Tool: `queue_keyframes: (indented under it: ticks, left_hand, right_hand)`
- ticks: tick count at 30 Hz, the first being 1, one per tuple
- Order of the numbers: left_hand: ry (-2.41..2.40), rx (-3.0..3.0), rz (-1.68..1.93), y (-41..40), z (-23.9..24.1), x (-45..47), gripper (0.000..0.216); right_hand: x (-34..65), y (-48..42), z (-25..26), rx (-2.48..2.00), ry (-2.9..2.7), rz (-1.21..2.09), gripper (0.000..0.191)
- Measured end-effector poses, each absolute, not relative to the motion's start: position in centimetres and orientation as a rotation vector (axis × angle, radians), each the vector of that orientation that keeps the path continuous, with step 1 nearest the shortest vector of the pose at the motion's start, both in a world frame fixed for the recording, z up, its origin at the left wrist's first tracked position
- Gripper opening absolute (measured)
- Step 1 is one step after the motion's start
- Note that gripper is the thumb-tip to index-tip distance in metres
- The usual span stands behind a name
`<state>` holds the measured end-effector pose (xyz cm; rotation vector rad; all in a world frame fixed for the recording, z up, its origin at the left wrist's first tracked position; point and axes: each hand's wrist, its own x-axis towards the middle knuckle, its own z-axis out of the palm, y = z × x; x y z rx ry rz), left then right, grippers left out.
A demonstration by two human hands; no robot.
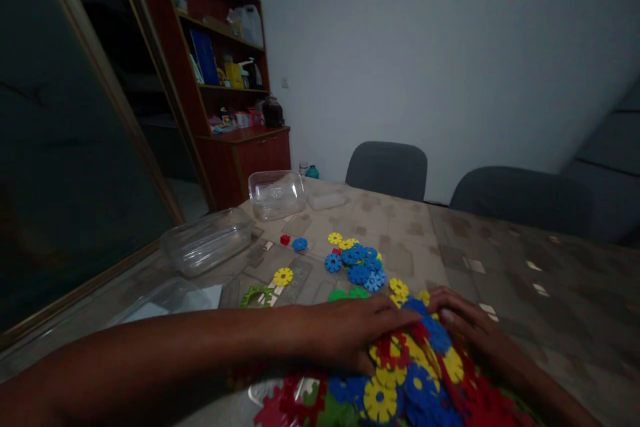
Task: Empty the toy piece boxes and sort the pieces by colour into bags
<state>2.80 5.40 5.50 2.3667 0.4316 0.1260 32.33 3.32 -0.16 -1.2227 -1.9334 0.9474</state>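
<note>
Left hand (350,328), right hand (465,317) touching disc heap (417,383)

Loose heap of notched plastic pcs (386,377), mixed red, blue, yellow & grn, overlapping at varied tilts, nearest the camera. Just beyond sits a smaller, mostly blue cluster (359,273) w/ some yellow. Farther left, apart from both, 1 yellow disc (279,277) & 1 blue disc (295,244) lie flat, each w/ a notched rim.

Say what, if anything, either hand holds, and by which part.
Cannot be told. The left hand and right hand are at opposite sides of the pile of red, yellow, blue and green notched plastic pieces; no piece shows clearly gripped.
</note>
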Motion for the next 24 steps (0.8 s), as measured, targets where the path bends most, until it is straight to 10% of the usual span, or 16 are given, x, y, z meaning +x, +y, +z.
queue_keyframes:
  ticks: [6, 13, 24]
  left_hand:
    - [0.841, 2.520, 0.209, 9.2, 7.9, -2.1, 0.045]
    - [1.708, 2.327, 0.213, 14.8, 4.4, -9.3, 0.045]
    - [0.821, 2.207, 0.388, 10.9, 3.1, -1.3, 0.069]
  right_hand:
    - [31.3, 5.2, 0.1, -1.337, -1.802, 0.883, 0.051]
    - [23.7, 14.6, 1.4, -1.211, -2.143, 0.859, 0.068]
    - [20.5, 15.0, 2.5, -0.932, -2.614, 0.903, 0.051]
